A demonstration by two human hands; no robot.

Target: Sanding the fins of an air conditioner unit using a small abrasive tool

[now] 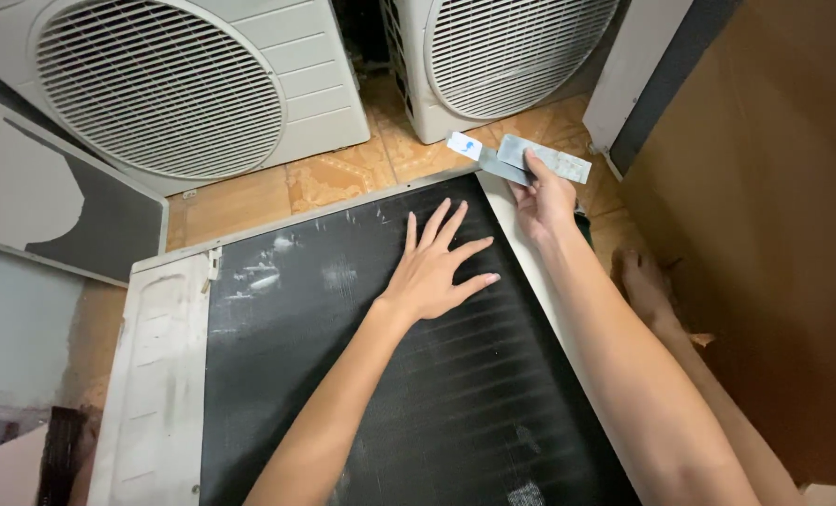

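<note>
Centre and lower half of the frame: a black finned coil face [362, 375] of an outdoor cooling unit laid flat, ridged in fine parallel lines, scuffed with pale flattened patches toward its upper left. Bordered on the left by a dirty white side panel [156, 375], on the top and right by a thin pale frame edge.

Left hand [434, 272] flat on the coil, just above centre, fingers spread wide and open, palm pressing the fins, holding nothing. Right hand [542, 199] at the coil's upper right corner, fingers closed in a pinch on a thin grey metal strip [502, 167] lying at a slant across the corner.

On the strip's upper left end, a small white rectangular sticker [464, 145] with a blue mark. Just beside it to the right, a second narrow grey rectangular label [554, 161] with small print too fine to tell, tilted down to the right.

Upper left of the frame: a white outdoor unit [296, 75] with a round louvred fan grille. Top centre-right: a second white unit [516, 52] of the same kind, standing apart from the first by a dark gap. Between them and the coil, orange-brown floor tiles [334, 178]. Far left: a loose grey panel [81, 215] with a curved cut-out, leaning. Right side: a brown wall [783, 234], with a bare foot [645, 286] just beside the right forearm.
</note>
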